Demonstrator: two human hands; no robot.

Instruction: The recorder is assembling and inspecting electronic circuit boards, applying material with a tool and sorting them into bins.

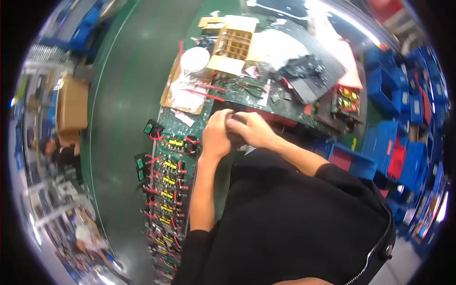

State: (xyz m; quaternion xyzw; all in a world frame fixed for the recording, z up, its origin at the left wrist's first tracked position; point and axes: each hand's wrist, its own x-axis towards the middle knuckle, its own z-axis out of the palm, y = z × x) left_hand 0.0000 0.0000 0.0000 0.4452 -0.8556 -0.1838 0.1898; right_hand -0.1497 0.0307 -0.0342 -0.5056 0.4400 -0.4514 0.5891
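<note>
Hands, left and right, press together over the green worktop, closed on a small dark part I cannot make out, while a row of wired yellow-and-black parts lies finished-looking along the left edge.
</note>
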